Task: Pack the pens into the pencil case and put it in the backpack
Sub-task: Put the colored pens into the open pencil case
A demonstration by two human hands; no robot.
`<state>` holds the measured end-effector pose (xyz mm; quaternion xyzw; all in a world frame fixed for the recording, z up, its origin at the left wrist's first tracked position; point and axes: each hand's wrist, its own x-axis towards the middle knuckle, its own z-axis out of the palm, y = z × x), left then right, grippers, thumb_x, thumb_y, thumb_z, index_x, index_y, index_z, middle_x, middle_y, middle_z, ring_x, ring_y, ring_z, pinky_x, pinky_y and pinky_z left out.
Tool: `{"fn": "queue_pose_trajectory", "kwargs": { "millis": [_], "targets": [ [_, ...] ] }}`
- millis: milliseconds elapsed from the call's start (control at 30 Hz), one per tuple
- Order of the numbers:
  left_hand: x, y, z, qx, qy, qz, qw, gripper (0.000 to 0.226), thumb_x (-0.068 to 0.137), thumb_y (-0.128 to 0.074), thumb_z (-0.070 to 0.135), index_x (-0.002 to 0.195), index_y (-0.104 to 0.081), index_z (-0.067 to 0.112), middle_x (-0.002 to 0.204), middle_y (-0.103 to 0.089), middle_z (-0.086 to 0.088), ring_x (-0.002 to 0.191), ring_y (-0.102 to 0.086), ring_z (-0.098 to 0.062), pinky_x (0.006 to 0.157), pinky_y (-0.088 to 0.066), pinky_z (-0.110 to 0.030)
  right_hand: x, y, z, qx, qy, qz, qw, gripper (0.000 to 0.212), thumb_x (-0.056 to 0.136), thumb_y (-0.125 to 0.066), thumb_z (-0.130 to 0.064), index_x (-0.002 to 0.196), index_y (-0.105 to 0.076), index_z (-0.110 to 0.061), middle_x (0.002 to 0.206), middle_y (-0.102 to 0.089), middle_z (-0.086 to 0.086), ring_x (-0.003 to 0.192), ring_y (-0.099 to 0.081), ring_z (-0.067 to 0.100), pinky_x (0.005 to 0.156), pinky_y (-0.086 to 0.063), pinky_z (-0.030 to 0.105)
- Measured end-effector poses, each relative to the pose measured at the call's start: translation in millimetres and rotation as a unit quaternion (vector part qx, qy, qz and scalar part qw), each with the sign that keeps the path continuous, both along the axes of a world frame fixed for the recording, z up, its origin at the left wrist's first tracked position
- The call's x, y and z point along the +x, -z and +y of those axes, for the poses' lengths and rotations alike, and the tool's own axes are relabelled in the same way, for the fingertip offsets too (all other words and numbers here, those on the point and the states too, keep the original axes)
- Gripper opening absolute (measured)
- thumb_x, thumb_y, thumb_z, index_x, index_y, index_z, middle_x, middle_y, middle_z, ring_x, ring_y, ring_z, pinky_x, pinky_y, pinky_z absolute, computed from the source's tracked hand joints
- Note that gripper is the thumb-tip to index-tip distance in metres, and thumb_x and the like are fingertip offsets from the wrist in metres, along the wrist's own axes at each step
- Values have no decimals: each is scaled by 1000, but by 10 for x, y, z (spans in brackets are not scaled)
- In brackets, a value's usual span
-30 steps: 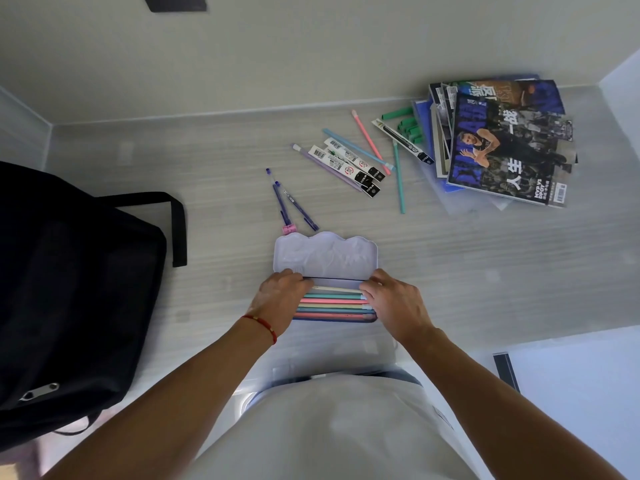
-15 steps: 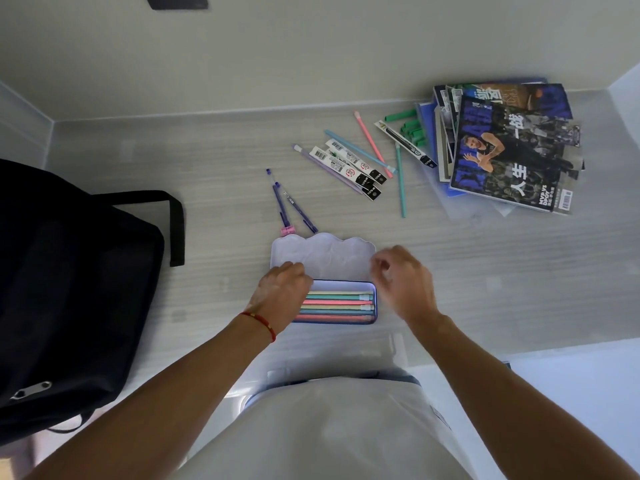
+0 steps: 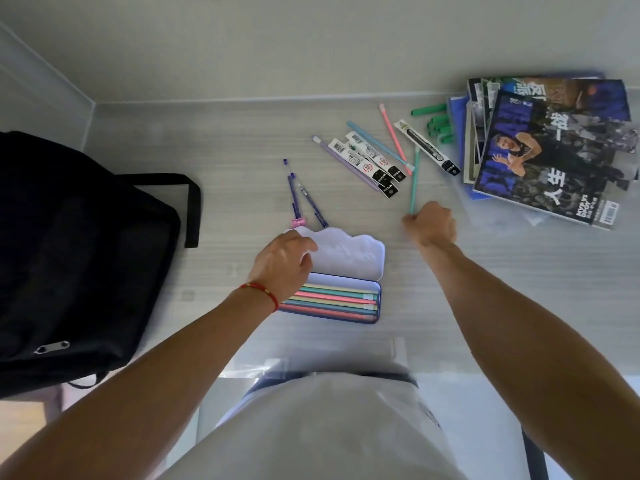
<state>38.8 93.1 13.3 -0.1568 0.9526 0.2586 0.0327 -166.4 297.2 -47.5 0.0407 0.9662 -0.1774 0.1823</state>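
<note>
A pale wood-grain tabletop (image 3: 242, 140) meets a plain wall. The pencil case (image 3: 346, 318) lies open near its front edge, coloured pens inside. The left hand (image 3: 282, 268) rests loosely curled over the case's left end. The right hand (image 3: 431, 225) pinches the teal pen (image 3: 414, 181). The black backpack (image 3: 76, 258) sits left; magazines (image 3: 554, 150) far right.

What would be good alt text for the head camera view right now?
A person's right hand reaches the near end of a teal pen on a desk, while the left hand rests at an open pencil case lined with pastel pens. A black backpack sits left, magazines far right.
</note>
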Motion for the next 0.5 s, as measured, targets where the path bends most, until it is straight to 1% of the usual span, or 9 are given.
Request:
{"fn": "queue_pose_trajectory", "kwargs": {
  "millis": [67,133,167,233,267,333,400,433,500],
  "targets": [
    [-6,30,-22,39,-63,-22,997,24,89,-56,11,103,-75,19,112,-70,-5,95,-64,-22,87,-52,-27,209,-17,84,-17,-25,-4,1000,30,84,-60,-33,96,-71,-7,100,-71,20,95,-67,42,74,-52,36],
    [-4,60,-72,116,-166,-49,978,29,88,-53,10,96,-77,25,105,-72,1,88,-63,-16,81,-49,-21,458,-23,226,-49,-53,19,997,26,87,-60,-31,88,-70,-7,91,-72,18,88,-66,40,72,-50,36],
    [4,69,-102,160,-216,-60,962,30,86,-52,10,92,-77,27,100,-73,3,87,-65,-16,81,-51,-22,596,-21,309,-74,-51,33,995,23,88,-61,-28,86,-69,-6,88,-72,16,86,-66,39,73,-50,37],
    [34,79,-188,227,-279,-67,931,29,85,-53,11,86,-77,27,94,-73,2,89,-69,-23,85,-58,-34,870,-7,468,-107,-37,53,992,19,91,-63,-23,87,-68,-5,85,-72,15,85,-66,38,75,-50,38],
    [57,80,-240,245,-291,-67,922,28,85,-54,10,86,-77,26,93,-74,0,89,-69,-26,86,-59,-40,1005,10,546,-115,-32,60,991,18,92,-63,-21,88,-68,-4,85,-72,15,84,-65,38,75,-50,39],
    [111,84,-335,257,-297,-69,917,25,85,-56,11,88,-77,23,93,-74,-3,90,-69,-28,88,-58,-43,1248,31,708,-121,-27,61,990,18,95,-61,-21,91,-66,-5,85,-71,13,81,-65,37,74,-51,39],
    [161,102,-415,250,-293,-71,920,18,84,-60,19,90,-77,23,91,-74,-2,90,-69,-25,88,-57,-41,1458,18,866,-124,-43,57,990,16,98,-58,-22,92,-64,-8,85,-69,7,79,-63,32,72,-49,36],
    [182,110,-441,246,-287,-69,923,16,84,-62,23,90,-76,23,88,-74,0,88,-69,-24,86,-58,-39,1548,1,936,-126,-67,62,988,13,98,-58,-21,92,-62,-10,85,-67,4,79,-62,29,71,-47,34],
    [215,121,-453,235,-265,-58,933,14,85,-62,26,91,-75,24,82,-72,5,82,-68,-19,78,-57,-30,1674,-55,1022,-123,-132,75,981,8,97,-60,-16,92,-60,-10,89,-63,2,80,-60,27,70,-44,32]
  ]
}}
